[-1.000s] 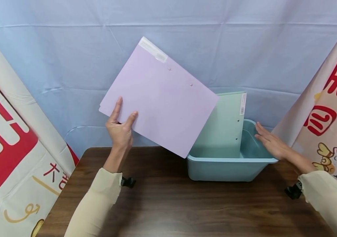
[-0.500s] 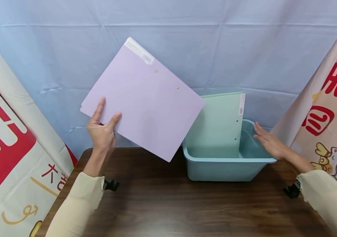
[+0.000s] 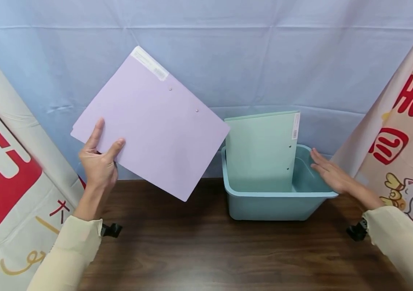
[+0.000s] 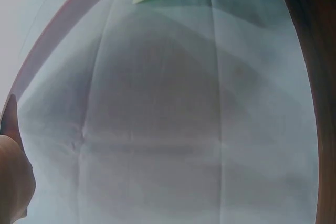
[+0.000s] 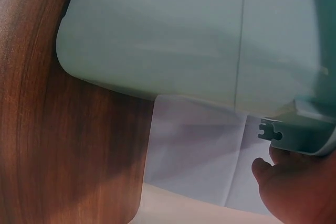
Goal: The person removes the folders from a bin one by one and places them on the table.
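A purple folder (image 3: 151, 125) is tilted in the air left of the bin, gripped at its lower left edge by the left hand (image 3: 99, 165), thumb and a finger on its front face. In the left wrist view the folder's edge (image 4: 58, 27) runs past the left hand (image 4: 14, 179). A green folder (image 3: 261, 153) stands in the left part of a blue bin (image 3: 268, 207). With fingers straight, the right hand (image 3: 331, 176) rests on the bin's right rim; the right wrist view has the right hand (image 5: 299, 187) beside the bin wall (image 5: 157, 40).
The bin stands on a dark wooden table (image 3: 191, 250) near its back edge. Behind hangs a blue cloth (image 3: 199, 52). Printed banners (image 3: 6, 178) flank the table at left, with another banner (image 3: 406, 141) at right.
The left hand has moved left with the purple folder, away from the bin, uncovering more of the green folder and the bin's left side. The right hand has stayed at the rim.
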Available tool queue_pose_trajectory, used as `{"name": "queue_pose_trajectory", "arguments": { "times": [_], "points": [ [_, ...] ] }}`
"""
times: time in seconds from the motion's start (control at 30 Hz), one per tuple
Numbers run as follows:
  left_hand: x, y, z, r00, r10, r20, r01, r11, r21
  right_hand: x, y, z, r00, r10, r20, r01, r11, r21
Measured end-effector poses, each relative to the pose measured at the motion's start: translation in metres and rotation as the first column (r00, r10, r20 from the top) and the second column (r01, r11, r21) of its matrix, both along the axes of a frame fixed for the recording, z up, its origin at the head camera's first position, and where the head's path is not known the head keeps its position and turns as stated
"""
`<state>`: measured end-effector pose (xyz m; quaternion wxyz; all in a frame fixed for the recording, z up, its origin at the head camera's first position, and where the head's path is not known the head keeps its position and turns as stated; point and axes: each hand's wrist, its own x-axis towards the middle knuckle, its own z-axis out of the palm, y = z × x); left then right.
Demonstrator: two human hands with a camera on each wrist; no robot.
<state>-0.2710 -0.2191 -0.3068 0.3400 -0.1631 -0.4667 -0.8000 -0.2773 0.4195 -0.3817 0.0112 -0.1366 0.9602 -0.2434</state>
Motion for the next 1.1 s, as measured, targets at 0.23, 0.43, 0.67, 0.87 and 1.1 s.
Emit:
{"name": "queue_pose_trajectory", "arguments": {
  "times": [0.23, 0.43, 0.67, 0.87, 1.1],
  "points": [
    [0.000, -0.018, 0.001, 0.999, -0.015, 0.030, 0.014, 0.999, 0.050, 0.001, 0.002, 0.002, 1.000, -0.009, 0.000, 0.009, 1.000, 0.001],
    [0.004, -0.038, -0.003, 0.996, -0.042, 0.075, 0.036, 0.996, 0.081, 0.000, -0.001, -0.001, 1.000, 0.004, 0.006, -0.004, 1.000, -0.006],
    [0.001, -0.057, -0.007, 0.989, -0.080, 0.126, 0.070, 0.994, 0.081, 0.001, 0.002, -0.001, 1.000, 0.003, -0.009, -0.003, 0.999, -0.036],
    [0.000, -0.077, -0.009, 0.970, -0.128, 0.209, 0.125, 0.992, 0.027, 0.000, 0.001, 0.001, 1.000, 0.000, -0.013, 0.000, 0.999, -0.033],
    [-0.001, -0.101, -0.015, 0.923, -0.131, 0.361, 0.193, 0.971, -0.142, 0.001, 0.000, 0.000, 1.000, -0.002, -0.025, 0.002, 1.000, -0.029]
  ]
}}
